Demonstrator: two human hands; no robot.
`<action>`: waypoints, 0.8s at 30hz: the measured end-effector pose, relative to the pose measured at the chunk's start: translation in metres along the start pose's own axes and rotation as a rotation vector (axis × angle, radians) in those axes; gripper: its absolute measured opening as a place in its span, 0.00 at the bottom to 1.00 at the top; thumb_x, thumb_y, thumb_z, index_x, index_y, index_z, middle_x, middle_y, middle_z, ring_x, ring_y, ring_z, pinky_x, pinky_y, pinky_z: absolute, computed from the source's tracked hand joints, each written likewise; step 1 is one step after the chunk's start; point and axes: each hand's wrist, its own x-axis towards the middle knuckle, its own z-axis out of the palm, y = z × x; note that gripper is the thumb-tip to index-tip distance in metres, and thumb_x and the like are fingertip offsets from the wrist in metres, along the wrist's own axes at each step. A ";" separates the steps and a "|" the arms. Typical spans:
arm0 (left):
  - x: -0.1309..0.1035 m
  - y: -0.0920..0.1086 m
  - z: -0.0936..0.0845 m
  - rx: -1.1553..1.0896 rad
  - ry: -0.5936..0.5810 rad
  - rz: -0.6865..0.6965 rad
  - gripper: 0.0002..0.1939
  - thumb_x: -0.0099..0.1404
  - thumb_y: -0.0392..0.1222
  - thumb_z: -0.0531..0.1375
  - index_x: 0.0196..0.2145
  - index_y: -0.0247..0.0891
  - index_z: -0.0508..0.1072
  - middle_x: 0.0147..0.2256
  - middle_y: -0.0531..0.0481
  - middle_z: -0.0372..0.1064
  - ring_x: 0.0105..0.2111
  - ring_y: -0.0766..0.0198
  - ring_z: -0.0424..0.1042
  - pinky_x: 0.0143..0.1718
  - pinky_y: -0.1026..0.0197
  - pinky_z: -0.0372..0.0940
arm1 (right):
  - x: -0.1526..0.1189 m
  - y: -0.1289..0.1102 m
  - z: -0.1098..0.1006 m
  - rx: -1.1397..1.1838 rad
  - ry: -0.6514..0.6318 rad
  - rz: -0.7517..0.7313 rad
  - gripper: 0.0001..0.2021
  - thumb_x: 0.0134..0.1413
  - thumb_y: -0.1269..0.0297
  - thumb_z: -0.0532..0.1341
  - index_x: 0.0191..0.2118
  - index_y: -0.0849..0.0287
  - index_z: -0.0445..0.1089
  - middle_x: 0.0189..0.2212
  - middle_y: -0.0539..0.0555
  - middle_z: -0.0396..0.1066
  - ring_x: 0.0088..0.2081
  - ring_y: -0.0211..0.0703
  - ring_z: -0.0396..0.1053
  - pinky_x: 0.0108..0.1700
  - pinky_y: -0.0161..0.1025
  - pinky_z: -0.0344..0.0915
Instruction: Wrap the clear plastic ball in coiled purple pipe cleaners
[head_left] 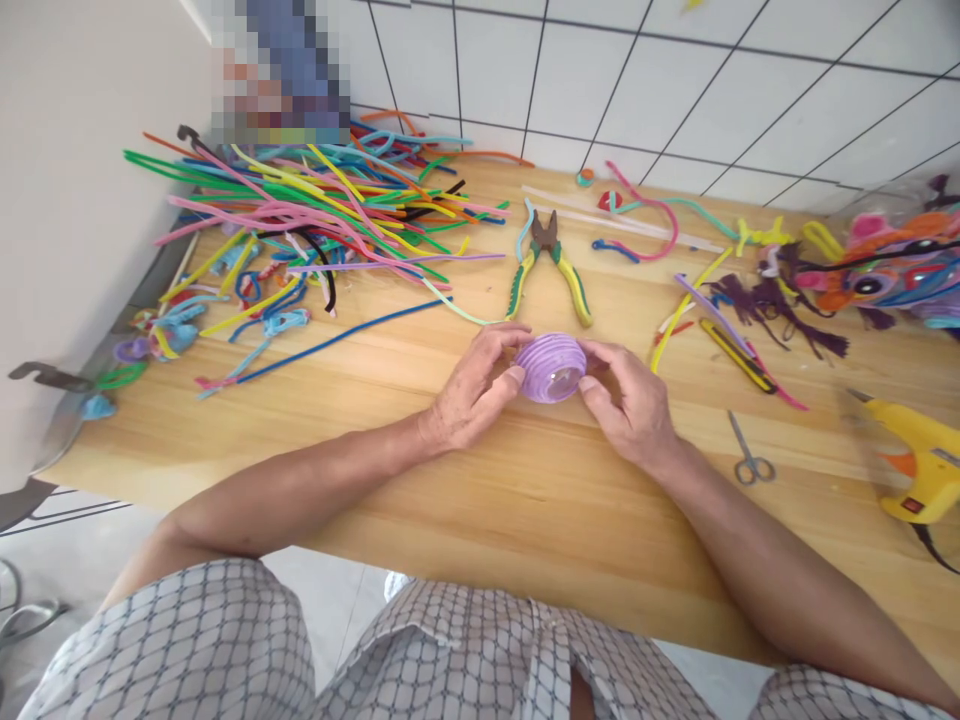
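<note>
at the far left of the wooden table (480, 500), a heap of coloured pipe cleaners (322, 200) spreads toward the tiled wall (585, 80), with a blue pipe cleaner (345, 338) lying nearer the person. the left hand (480, 388) grips one side of a coiled purple piece (551, 368), just in front of the open pliers (547, 265); the right hand (628, 400) grips its other side. right of that lie a yellow cutter (737, 356), small scissors (748, 455) and a yellow glue gun (919, 455).
</note>
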 end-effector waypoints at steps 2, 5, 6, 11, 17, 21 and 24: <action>0.000 0.000 0.001 -0.020 -0.011 -0.014 0.22 0.79 0.53 0.57 0.61 0.38 0.68 0.63 0.34 0.69 0.63 0.51 0.70 0.64 0.47 0.67 | 0.001 0.000 0.000 0.004 -0.006 0.009 0.20 0.70 0.64 0.61 0.64 0.55 0.70 0.52 0.60 0.82 0.49 0.52 0.81 0.52 0.50 0.80; 0.000 0.001 0.003 -0.049 -0.010 -0.052 0.25 0.76 0.55 0.62 0.61 0.37 0.67 0.62 0.33 0.70 0.61 0.51 0.72 0.63 0.47 0.68 | 0.001 -0.001 0.000 0.013 -0.014 0.017 0.20 0.70 0.63 0.61 0.64 0.54 0.71 0.52 0.59 0.82 0.48 0.52 0.82 0.52 0.51 0.80; 0.001 0.001 0.004 -0.059 -0.010 -0.059 0.25 0.75 0.56 0.63 0.61 0.37 0.66 0.61 0.33 0.70 0.60 0.52 0.73 0.63 0.48 0.68 | 0.001 -0.001 0.000 0.017 -0.012 0.017 0.20 0.70 0.63 0.61 0.64 0.54 0.71 0.52 0.59 0.82 0.48 0.52 0.82 0.52 0.51 0.80; 0.001 0.002 0.005 -0.093 -0.010 -0.091 0.24 0.74 0.56 0.64 0.57 0.39 0.66 0.61 0.35 0.71 0.58 0.54 0.75 0.62 0.49 0.69 | 0.000 -0.005 0.002 0.007 0.012 -0.029 0.21 0.69 0.64 0.62 0.65 0.54 0.71 0.53 0.59 0.82 0.50 0.52 0.81 0.54 0.51 0.80; -0.002 -0.003 0.004 -0.027 -0.001 -0.079 0.25 0.73 0.54 0.65 0.59 0.39 0.65 0.62 0.34 0.71 0.61 0.51 0.74 0.62 0.47 0.71 | -0.001 -0.008 0.005 -0.011 0.008 -0.073 0.21 0.70 0.67 0.60 0.65 0.54 0.68 0.54 0.61 0.81 0.53 0.52 0.80 0.54 0.51 0.79; -0.001 -0.002 0.000 0.067 -0.059 -0.045 0.29 0.74 0.51 0.64 0.66 0.38 0.65 0.63 0.34 0.70 0.63 0.49 0.73 0.65 0.45 0.70 | 0.000 -0.009 0.005 0.001 0.009 -0.094 0.21 0.70 0.68 0.59 0.66 0.55 0.66 0.55 0.61 0.80 0.55 0.51 0.79 0.56 0.51 0.78; 0.002 0.001 -0.002 0.117 -0.087 0.006 0.27 0.75 0.49 0.62 0.67 0.39 0.66 0.64 0.35 0.71 0.66 0.48 0.71 0.69 0.43 0.67 | 0.000 -0.010 0.005 0.003 -0.003 -0.093 0.21 0.70 0.67 0.59 0.66 0.55 0.66 0.54 0.62 0.80 0.55 0.51 0.78 0.57 0.52 0.78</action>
